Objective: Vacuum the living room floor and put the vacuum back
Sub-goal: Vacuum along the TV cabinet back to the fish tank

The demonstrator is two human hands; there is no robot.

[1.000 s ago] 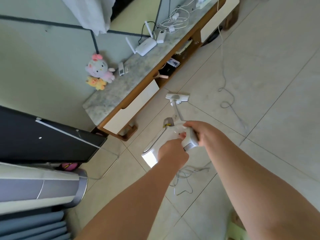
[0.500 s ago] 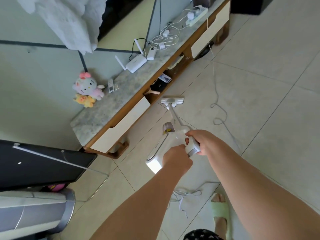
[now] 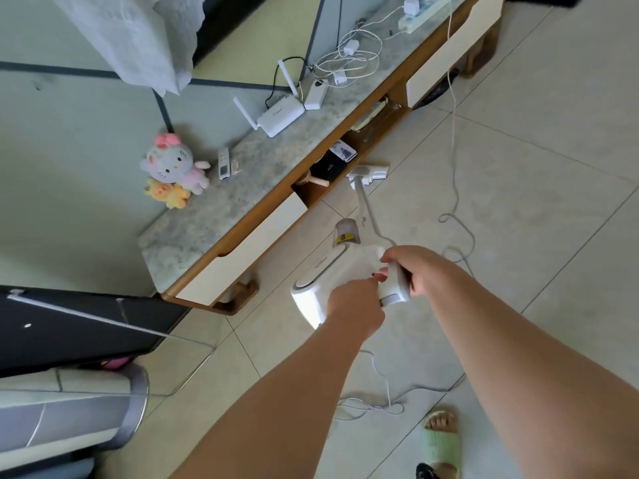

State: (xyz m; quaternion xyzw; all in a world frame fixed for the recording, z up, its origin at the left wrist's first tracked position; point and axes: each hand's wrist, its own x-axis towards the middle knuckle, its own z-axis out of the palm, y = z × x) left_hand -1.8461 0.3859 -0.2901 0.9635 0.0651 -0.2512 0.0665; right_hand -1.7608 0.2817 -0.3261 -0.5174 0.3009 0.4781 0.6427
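Both hands on the vacuum (image 3: 321, 288): right hand (image 3: 413, 271) wrapped round the grip, left hand (image 3: 352, 305) clenched on the body. Floor head (image 3: 368, 172) at twelve o'clock, against the table (image 3: 242, 202). Best steer clear of the cable (image 3: 456, 188) at two o'clock.

1. Vacuum (image 3: 320, 281): smooth, glossy white plastic.
2. Floor (image 3: 539, 160): pale, smooth tiles with a slight sheen.
3. Cabinet (image 3: 276, 209), at 11 o'clock from the vacuum: wood frame, mottled stone-like top.
4. Toys (image 3: 173, 171): soft plush.

both hands (image 3: 356, 305) grip white vacuum (image 3: 332, 271)
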